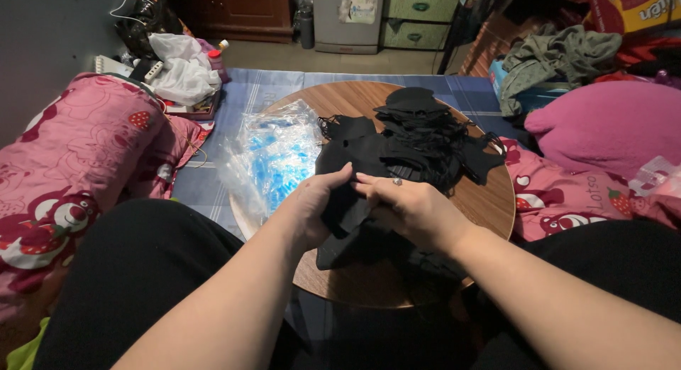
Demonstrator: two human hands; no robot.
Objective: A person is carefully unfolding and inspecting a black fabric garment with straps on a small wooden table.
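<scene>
Head view: the fingers of both hands pinch one black face mask, left hand and right hand touching over the round wooden tabletop. Just behind lies a pile of black masks. Left of it sits a clear plastic bag with blue print.

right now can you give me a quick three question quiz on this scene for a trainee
1. True or false: both hands grip one black fabric face mask.
2. What lies left of the heap of black masks on the round wooden table: A clear plastic bags with blue print, B scissors, C a cup?
3. Which hand wears a ring?

Key: 1 true. 2 A. 3 the right hand, not the left hand.
</scene>
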